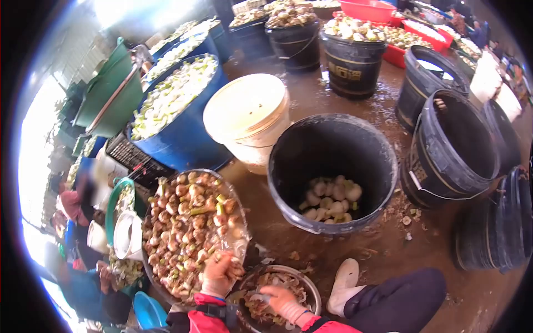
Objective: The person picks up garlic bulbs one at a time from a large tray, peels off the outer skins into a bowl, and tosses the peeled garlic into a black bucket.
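Note:
My left hand (218, 275), in an orange glove, is closed around a bulb at the lower right edge of a wide basin (243, 222) full of brownish unpeeled bulbs (183, 227). My right hand (280, 299), also gloved, is closed on a tool with a greyish blade (256, 298), its handle hidden in the fingers. It is above a smaller metal bowl (316, 302) holding peelings (291, 280). Beyond my hands, a large black bucket (333, 136) holds peeled white bulbs (333, 200) at its bottom.
A cream bucket (247, 111) and a blue tub (205, 119) of pale bulbs stand beyond the basin. Black buckets (449, 150) stand at right. My shoe (345, 283) is beside the bowl. Another person (91, 294) sits at lower left, near a blue basin (149, 311).

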The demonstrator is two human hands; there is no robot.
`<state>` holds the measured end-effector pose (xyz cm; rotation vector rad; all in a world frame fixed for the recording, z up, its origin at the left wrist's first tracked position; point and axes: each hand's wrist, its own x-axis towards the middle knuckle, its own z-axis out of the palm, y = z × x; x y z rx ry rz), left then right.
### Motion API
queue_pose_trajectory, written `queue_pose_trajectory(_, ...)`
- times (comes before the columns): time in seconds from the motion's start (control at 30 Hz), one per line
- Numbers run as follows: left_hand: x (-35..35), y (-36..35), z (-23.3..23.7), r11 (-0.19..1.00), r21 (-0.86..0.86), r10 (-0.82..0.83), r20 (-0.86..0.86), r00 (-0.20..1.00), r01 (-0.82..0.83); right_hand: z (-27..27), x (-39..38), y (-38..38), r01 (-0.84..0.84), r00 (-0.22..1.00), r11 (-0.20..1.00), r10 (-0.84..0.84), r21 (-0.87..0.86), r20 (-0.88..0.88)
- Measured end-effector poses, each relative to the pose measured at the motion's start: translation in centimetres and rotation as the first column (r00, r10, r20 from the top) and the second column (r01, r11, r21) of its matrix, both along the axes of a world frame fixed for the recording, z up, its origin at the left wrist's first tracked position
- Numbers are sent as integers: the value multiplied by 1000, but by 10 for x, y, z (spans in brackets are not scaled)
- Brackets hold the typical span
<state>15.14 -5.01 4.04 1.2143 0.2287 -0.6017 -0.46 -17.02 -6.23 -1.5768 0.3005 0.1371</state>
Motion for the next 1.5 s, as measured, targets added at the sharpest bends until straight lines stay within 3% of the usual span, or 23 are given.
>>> queue_pose_trajectory(0.13,-86,25,-2,995,-53,-89,-100,991,84,64,12,-26,222,975,921,-220,320,-42)
queue_pose_trajectory(0.2,-120,26,6,994,-28,-113,-119,986,110,64,3,-22,84,996,889,-86,449,-15)
queue_pose_trajectory(0.33,-150,27,15,980,175,-91,3,996,89,77,-10,-13,-111,993,914,122,390,-4)
queue_pose_trajectory(0.37,-156,27,22,809,579,-249,179,952,103,79,-13,-11,-138,984,912,170,386,-51)
queue_pose_trajectory(0.4,-161,26,25,495,869,-454,258,853,1,85,-16,-11,-165,983,934,184,318,-30)
queue_pose_trajectory(0.5,-172,9,29,294,948,-522,264,811,-119,85,-21,-3,-116,993,937,108,331,41)
queue_pose_trajectory(0.67,-184,-1,25,79,980,-658,191,728,-185,80,-25,2,-44,982,998,36,38,184)
queue_pose_trajectory(0.7,-184,3,23,84,978,-657,197,728,-189,82,-25,0,-63,975,996,50,56,217)
queue_pose_trajectory(0.73,-184,11,19,518,855,-505,345,791,-42,83,-25,-3,-87,966,993,65,76,250)
queue_pose_trajectory(0.77,-182,15,24,847,530,-304,399,865,53,88,-23,-6,-92,965,993,70,74,254)
queue_pose_trajectory(0.8,-188,20,31,975,216,-87,176,981,48,92,-20,-12,-158,974,965,118,209,193)
queue_pose_trajectory(0.83,-191,24,39,998,49,40,-19,999,-39,97,-17,-17,-212,975,915,173,344,139)
queue_pose_trajectory(0.93,-197,32,41,954,-247,146,-111,983,-170,103,-16,-15,-225,974,905,198,361,111)
queue_pose_trajectory(1.03,-201,38,16,971,-90,223,5,975,-222,93,-20,-2,-176,984,887,147,427,101)
queue_pose_trajectory(1.07,-199,35,9,930,338,7,370,929,-142,92,-20,0,-163,986,942,142,293,91)
queue_pose_trajectory(1.1,-199,35,4,688,696,-338,560,756,-208,90,-21,3,-148,987,977,137,153,82)
queue_pose_trajectory(1.13,-199,36,0,494,778,-561,626,542,-387,87,-22,6,-123,990,984,114,132,80)
queue_pose_trajectory(1.17,-199,31,6,496,779,-563,625,541,-383,86,-22,7,-119,991,984,109,132,78)
queue_pose_trajectory(1.23,-201,24,13,923,366,26,259,966,-123,83,-23,7,-73,992,992,61,106,110)
queue_pose_trajectory(1.3,-188,19,39,967,-55,240,-116,964,-248,102,-23,-1,-75,997,982,74,174,10)
queue_pose_trajectory(1.37,-186,32,30,858,-349,280,-296,913,-376,96,-22,-5,-175,977,925,122,337,172)
queue_pose_trajectory(1.43,-184,35,24,874,-272,320,-305,897,-404,94,-21,-7,-214,969,874,136,436,205)
queue_pose_trajectory(1.5,-185,32,23,882,-191,368,-290,883,-430,88,-19,-2,-95,993,711,119,697,14)
